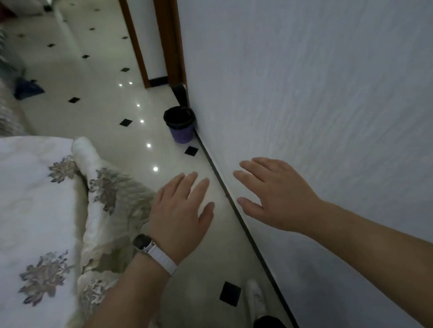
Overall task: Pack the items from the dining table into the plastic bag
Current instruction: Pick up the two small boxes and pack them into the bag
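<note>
Two bare forearms reach forward nearest the lens, the left hand (180,212) and right hand (274,197) held palm-down with fingers straight and spread, holding nothing. Neither the dining table, its items nor the plastic bag appears in view, so where they lie cannot be told. A white wall (334,67) with a rough, combed texture fills the right side. A quilted, floral-patterned sofa cover (25,214), soft and rumpled, fills the left. Between them runs a glossy pale tiled floor (109,100) set with small black diamonds, leading to a dark wooden door frame (169,33). A round purple waste bin (180,124) with a black liner stands at the wall's foot. A smartwatch (143,242) on a white band circles the left wrist. The bag, judged by name alone, should be light, limp and slippery, best pinched at its rim or handles; the items' weight is unknown.
</note>
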Action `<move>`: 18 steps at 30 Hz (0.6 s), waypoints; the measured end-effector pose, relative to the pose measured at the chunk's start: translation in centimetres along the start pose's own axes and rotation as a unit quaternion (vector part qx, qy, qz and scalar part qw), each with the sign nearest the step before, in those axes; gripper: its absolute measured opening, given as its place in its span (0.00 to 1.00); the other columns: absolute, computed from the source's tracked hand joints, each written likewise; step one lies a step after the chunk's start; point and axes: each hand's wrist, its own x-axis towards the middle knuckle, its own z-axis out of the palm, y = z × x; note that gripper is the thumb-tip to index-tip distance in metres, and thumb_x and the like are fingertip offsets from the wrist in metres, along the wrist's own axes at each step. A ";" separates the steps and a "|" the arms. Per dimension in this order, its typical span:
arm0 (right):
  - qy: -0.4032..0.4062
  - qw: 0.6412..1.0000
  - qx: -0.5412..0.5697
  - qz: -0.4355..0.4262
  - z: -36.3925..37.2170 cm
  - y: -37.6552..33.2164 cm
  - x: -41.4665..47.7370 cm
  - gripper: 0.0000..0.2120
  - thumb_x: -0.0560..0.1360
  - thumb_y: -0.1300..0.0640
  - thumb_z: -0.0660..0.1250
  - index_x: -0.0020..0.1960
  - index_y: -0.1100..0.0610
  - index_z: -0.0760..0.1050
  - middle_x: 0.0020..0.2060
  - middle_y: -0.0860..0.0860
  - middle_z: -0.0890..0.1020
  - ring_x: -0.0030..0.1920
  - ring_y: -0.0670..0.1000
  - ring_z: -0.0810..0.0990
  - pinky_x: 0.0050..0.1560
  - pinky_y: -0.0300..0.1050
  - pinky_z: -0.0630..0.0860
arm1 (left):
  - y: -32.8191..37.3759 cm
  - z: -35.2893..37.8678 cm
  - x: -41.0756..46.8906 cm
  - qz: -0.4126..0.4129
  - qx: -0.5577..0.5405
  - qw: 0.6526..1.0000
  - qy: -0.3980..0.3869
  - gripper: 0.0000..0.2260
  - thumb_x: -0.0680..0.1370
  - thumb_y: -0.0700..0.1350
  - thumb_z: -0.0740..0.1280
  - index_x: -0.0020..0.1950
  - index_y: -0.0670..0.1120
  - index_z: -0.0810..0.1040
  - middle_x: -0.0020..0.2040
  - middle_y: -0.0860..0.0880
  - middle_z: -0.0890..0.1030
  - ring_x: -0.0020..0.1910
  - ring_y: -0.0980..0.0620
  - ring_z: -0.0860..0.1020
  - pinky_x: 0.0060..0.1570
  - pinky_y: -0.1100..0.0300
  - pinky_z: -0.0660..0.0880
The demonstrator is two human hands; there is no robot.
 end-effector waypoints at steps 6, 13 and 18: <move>0.050 0.994 0.074 -0.068 3.9 3.9 10.9 0.24 0.77 0.43 0.61 0.65 0.58 0.75 0.62 0.57 0.78 0.61 0.59 0.75 0.59 0.55 0.72 | -3.8 -0.7 6.8 -0.087 0.072 0.994 -0.010 0.21 0.77 0.55 0.61 0.66 0.47 0.76 0.65 0.44 0.77 0.65 0.41 0.73 0.61 0.46 0.71; 0.042 0.982 0.113 -0.147 6.6 4.9 21.2 0.25 0.76 0.44 0.61 0.65 0.58 0.76 0.63 0.57 0.78 0.62 0.60 0.75 0.59 0.56 0.72 | -9.0 -1.7 10.9 -0.179 0.113 0.977 -0.023 0.20 0.78 0.56 0.59 0.66 0.48 0.76 0.68 0.47 0.75 0.66 0.44 0.72 0.61 0.45 0.72; 0.034 0.973 0.121 -0.195 9.5 5.2 28.5 0.24 0.77 0.43 0.60 0.65 0.58 0.75 0.63 0.56 0.78 0.62 0.59 0.75 0.60 0.56 0.72 | -14.1 -1.1 13.2 -0.219 0.127 0.967 -0.004 0.19 0.78 0.54 0.60 0.65 0.48 0.76 0.66 0.46 0.77 0.65 0.44 0.73 0.60 0.45 0.73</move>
